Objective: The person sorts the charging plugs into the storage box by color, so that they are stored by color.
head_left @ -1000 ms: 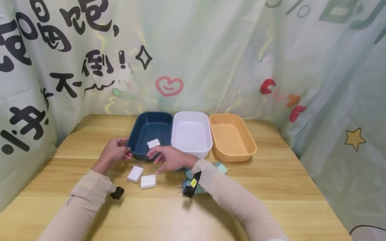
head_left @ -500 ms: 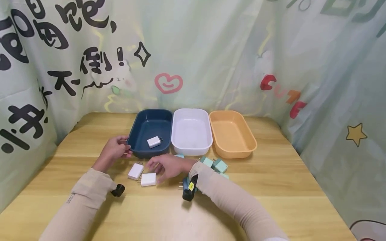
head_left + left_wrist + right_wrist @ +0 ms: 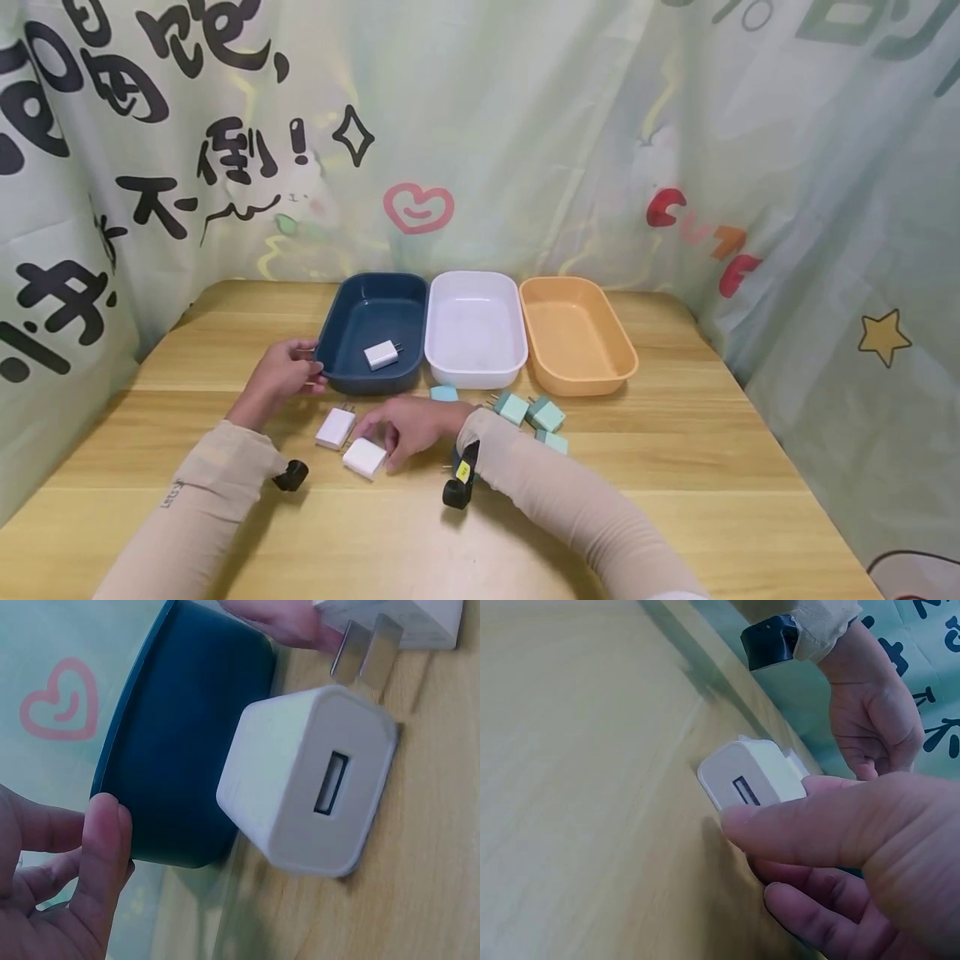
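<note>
Pale printed cloth [image 3: 510,125] backs the wooden worktop [image 3: 600,533]. Left of the right hand [image 3: 408,423] and slightly nearer the person, a white charger [image 3: 364,458] sits pinched between thumb and forefinger, at or just off the wood; its prongs point toward a second white charger [image 3: 335,427]. Farther away, the left hand [image 3: 279,375] touches a navy tray [image 3: 375,386], whether gripping I cannot tell. Smooth and boxy, the pinched charger has rounded corners and a dark slot.

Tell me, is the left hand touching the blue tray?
Touching. The left wrist view shows the left hand gripping the blue tray at its edge, with no gap between them.
</note>
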Demonstrator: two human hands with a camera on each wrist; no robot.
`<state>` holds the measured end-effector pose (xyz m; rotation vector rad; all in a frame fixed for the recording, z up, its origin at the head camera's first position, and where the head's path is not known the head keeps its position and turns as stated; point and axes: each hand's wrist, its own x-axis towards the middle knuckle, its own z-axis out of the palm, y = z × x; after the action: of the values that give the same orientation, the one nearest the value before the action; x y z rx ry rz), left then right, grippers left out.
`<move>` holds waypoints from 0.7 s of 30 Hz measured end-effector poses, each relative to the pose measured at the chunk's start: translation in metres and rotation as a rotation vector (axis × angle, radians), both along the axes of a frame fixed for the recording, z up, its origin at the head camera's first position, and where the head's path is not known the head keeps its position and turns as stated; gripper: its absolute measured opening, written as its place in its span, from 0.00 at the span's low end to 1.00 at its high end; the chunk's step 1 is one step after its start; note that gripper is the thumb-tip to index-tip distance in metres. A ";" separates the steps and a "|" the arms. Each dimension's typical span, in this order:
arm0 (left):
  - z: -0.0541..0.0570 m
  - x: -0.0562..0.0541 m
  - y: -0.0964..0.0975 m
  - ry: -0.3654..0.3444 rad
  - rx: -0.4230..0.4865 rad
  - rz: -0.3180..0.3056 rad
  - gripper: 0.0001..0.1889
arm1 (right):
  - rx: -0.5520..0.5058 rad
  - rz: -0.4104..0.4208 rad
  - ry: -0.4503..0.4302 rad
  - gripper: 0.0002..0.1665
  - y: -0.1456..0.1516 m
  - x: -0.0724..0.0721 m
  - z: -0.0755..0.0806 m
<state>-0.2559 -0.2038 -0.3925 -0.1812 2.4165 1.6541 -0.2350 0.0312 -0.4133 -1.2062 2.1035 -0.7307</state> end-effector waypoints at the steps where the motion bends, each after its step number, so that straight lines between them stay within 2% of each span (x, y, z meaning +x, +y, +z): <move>1: -0.001 0.000 0.000 0.003 0.001 0.000 0.30 | 0.004 0.004 0.015 0.34 -0.001 0.000 -0.001; 9: -0.006 0.005 -0.004 -0.013 0.021 -0.002 0.29 | 0.022 0.011 0.057 0.30 -0.005 0.007 -0.005; 16: -0.002 0.002 -0.001 0.007 0.017 0.000 0.29 | -0.003 -0.050 0.014 0.31 -0.002 0.002 0.003; 21: 0.000 0.001 0.000 0.001 0.022 0.004 0.29 | -0.005 -0.087 0.028 0.31 0.000 -0.002 0.006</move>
<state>-0.2553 -0.2035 -0.3923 -0.1818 2.3986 1.6821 -0.2369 0.0312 -0.4068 -1.1397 2.1905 -0.7627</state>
